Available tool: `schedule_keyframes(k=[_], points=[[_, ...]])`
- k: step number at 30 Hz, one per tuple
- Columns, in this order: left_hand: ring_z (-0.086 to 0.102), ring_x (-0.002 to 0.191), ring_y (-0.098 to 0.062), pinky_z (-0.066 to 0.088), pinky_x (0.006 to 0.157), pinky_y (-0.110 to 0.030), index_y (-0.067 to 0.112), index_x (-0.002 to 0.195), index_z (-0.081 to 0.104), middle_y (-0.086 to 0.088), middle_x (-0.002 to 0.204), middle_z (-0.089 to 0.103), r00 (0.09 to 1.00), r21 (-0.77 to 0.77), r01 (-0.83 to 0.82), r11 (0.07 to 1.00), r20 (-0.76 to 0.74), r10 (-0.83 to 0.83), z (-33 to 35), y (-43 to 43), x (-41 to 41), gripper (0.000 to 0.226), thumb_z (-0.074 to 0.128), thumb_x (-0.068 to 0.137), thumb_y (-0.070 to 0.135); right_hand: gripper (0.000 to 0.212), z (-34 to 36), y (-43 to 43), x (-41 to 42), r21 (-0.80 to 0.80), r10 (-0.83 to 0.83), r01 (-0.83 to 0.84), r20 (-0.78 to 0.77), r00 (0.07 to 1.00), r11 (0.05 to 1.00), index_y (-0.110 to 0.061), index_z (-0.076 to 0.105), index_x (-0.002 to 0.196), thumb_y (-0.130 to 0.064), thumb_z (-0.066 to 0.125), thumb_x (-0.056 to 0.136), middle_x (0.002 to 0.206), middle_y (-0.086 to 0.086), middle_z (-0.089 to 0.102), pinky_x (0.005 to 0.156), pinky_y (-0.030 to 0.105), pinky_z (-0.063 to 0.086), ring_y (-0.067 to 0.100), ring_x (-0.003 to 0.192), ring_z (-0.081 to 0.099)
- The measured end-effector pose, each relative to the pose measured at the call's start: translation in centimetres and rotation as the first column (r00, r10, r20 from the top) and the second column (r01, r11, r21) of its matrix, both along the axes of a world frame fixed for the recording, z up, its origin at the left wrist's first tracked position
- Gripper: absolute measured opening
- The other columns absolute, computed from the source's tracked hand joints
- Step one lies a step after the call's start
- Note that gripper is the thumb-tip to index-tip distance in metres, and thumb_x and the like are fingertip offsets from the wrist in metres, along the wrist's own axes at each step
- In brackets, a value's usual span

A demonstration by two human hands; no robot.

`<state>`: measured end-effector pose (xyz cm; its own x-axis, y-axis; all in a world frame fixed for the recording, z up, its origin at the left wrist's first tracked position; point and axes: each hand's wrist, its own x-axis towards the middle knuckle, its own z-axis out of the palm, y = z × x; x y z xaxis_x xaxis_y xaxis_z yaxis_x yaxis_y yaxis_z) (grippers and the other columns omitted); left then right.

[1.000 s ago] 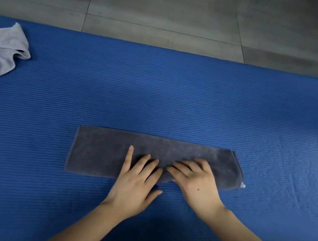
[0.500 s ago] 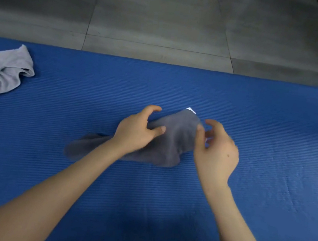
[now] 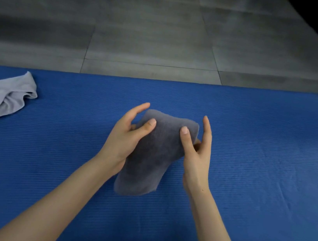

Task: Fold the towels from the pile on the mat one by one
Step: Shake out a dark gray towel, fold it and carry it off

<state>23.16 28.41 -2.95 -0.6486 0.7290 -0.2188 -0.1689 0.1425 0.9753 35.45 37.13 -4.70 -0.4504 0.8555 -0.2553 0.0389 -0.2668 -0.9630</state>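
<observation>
Dark grey towel (image 3: 155, 156): folded to a thick, narrow bundle and held up over the middle of the blue mat (image 3: 261, 155), directly between the two hands.

Left hand (image 3: 122, 141) pinches the bundle's left edge and right hand (image 3: 196, 156) its right edge. Each thumb presses the near face. The other fingers (image 3: 207, 133) sit partly behind the cloth, with both index fingers standing straight and free of it. Both grips are narrow and closed on fabric.

Key relation: the long axis runs from the top fold, away from the person, down toward the lower left. Both grips sit on the upper half and the lower end hangs loose. Cannot tell whether that end touches the mat. Neither hand is nearer, since the towel is shared evenly.

Judgement: a late fold is in hand, and the coming move depends on laying that axis flat without the loose end buckling under.

Light grey towel (image 3: 2, 98): crumpled at the mat's left end, well apart, on the left hand's side. Probably the next one.
</observation>
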Motion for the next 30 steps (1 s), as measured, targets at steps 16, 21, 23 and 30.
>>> schedule_keyframes(k=[16, 21, 23, 30], points=[[0.06, 0.103, -0.011, 0.004, 0.118, -0.036, 0.039, 0.14, 0.035, 0.005, 0.102, 0.067, 0.458, -0.652, -0.02, 0.758, -0.68, -0.573, 0.2, -1.1, -1.6, 0.087, 0.072, 0.063, 0.059, 0.078, 1.6, 4.9, 2.4, 0.276, 0.497, -0.71, 0.553, 0.668, 0.648, -0.04, 0.038, 0.138, -0.017, 0.077, 0.075, 0.132, -0.019, 0.052, 0.101, 0.029, 0.042, 0.003, 0.118, 0.05], [0.061, 0.074, -0.025, 0.033, 0.101, -0.052, 0.025, 0.105, 0.067, -0.002, 0.072, 0.06, 0.295, -0.525, -0.222, 0.822, -0.84, -0.456, -1.7, 1.1, -3.3, 0.065, 0.083, 0.048, 0.053, 0.072, 1.2, 5.9, -0.6, 0.388, 0.226, -0.731, 0.778, 0.586, 0.561, -0.03, 0.038, 0.138, -0.031, 0.075, 0.076, 0.114, -0.004, 0.064, 0.092, 0.03, 0.038, 0.021, 0.105, 0.056], [0.048, 0.096, -0.023, 0.033, 0.101, -0.051, 0.03, 0.099, 0.066, -0.002, 0.096, 0.051, 0.41, -0.493, -0.176, 0.852, -0.823, -0.392, -2.7, 1.9, -4.2, 0.057, 0.085, 0.048, 0.047, 0.062, 0.6, 6.6, -2.0, 0.454, 0.133, -0.711, 0.786, 0.603, 0.538, -0.029, 0.05, 0.127, -0.033, 0.078, 0.071, 0.1, -0.003, 0.067, 0.085, 0.031, 0.038, 0.021, 0.095, 0.058], [0.053, 0.092, 0.009, 0.047, 0.085, -0.018, 0.047, 0.096, 0.042, 0.032, 0.095, 0.053, 0.884, -0.346, 0.101, 0.933, -0.399, -0.244, -5.0, 2.0, -4.6, 0.061, 0.086, 0.057, 0.031, 0.046, -2.1, 8.7, -3.5, 0.436, 0.25, -0.612, 0.641, 0.726, 0.66, -0.033, 0.059, 0.099, -0.028, 0.081, 0.059, 0.09, -0.013, 0.067, 0.089, 0.047, 0.043, 0.02, 0.09, 0.06]])
